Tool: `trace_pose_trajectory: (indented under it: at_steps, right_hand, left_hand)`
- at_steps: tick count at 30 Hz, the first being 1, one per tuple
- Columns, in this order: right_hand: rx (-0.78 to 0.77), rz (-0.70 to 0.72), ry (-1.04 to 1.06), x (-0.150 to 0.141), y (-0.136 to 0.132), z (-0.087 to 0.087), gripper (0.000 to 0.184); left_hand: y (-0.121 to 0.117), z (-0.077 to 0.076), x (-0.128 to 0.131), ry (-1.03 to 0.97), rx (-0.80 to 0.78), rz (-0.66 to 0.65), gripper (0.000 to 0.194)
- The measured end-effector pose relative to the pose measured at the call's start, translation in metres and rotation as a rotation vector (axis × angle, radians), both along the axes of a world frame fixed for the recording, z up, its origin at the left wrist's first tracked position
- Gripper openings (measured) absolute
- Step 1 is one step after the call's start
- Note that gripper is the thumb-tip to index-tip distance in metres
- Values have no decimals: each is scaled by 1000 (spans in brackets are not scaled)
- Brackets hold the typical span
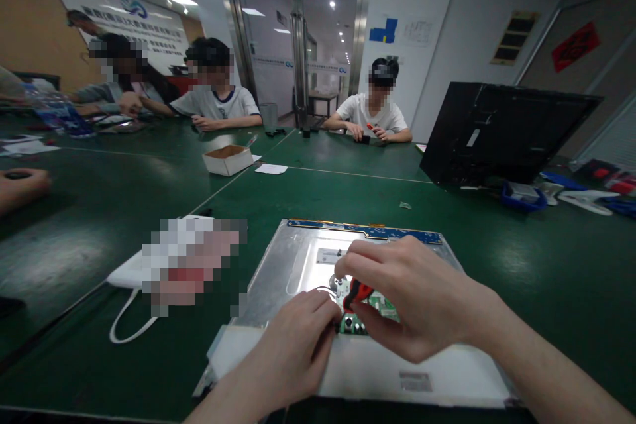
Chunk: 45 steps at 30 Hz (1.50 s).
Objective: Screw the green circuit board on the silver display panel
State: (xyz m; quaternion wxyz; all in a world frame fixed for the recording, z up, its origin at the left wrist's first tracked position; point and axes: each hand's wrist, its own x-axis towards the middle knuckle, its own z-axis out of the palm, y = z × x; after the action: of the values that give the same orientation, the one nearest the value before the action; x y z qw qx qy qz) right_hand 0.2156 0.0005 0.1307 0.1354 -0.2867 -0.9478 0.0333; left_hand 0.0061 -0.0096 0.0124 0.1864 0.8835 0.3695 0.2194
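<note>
panel (271,271) lies flat on the counter (546,278), its green board (388,308) bare near the panel's middle. the right hand (412,291) grips a red-and-black screwdriver (358,293) above the panel's middle; the left hand (303,334) curls just left of there, and whether it pinches anything i cannot tell. work looks partway: the board is exposed but still on the panel; what fastening remains is hidden.

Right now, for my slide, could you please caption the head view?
Right hand holding a red-and-black tool over a green circuit board, left hand close by.
</note>
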Motion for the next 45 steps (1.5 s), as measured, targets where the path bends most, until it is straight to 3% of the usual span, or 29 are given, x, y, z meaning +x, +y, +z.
trace_pose_trajectory:
  at_steps: [12,21,32,45]
  right_hand:
    - [31,-42,-30,-1,3,-2,9]
    - [-6,-9,-3,0,0,2,20]
    - [32,-56,-29,-2,3,-2,8]
    - [-1,-25,-15,0,2,0,17]
  left_hand:
    - [1,-2,0,-13,2,-10,22]
    - [0,0,-1,-12,-12,0,21]
    - [1,-1,-1,-25,2,-9,21]
    - [1,-4,-1,7,-13,2,20]
